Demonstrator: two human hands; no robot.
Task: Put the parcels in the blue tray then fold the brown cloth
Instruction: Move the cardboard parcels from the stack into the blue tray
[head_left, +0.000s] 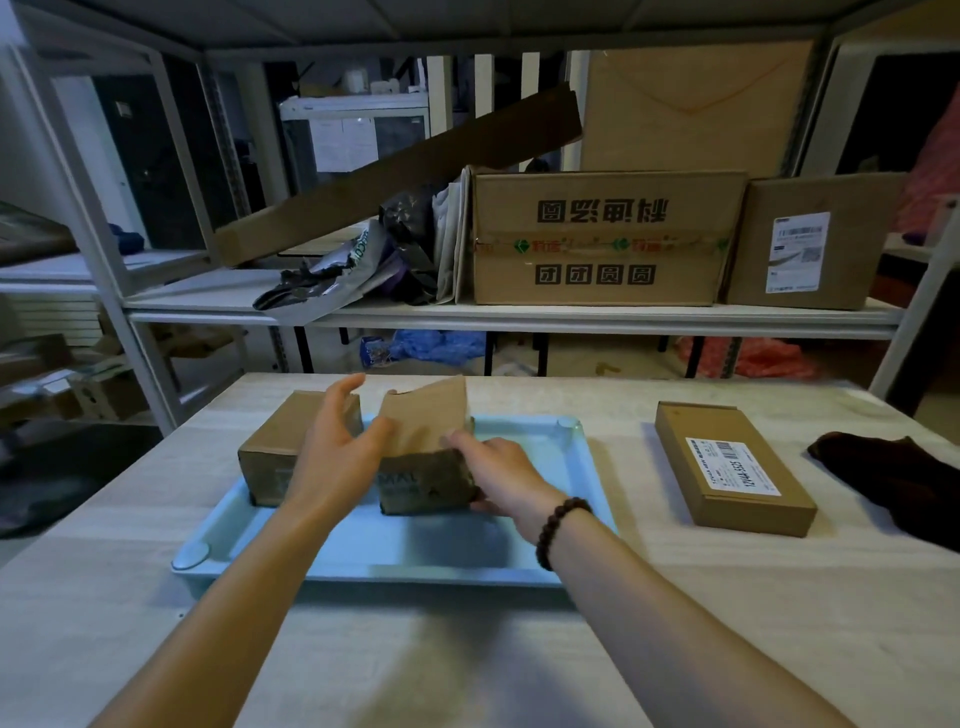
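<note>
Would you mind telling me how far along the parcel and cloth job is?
Done: the first parcel sits in the tray. In hand: the right hand grips the second parcel in the tray, the left hand open beside it. Left: the labelled parcel lies on the table, and the cloth lies rumpled.

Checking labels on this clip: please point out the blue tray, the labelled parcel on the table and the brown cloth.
blue tray (415, 548): head view, bare floor near its front rim
labelled parcel (732, 467): head view, white label on top face
brown cloth (893, 483): head view, middle of the dark fabric
</note>
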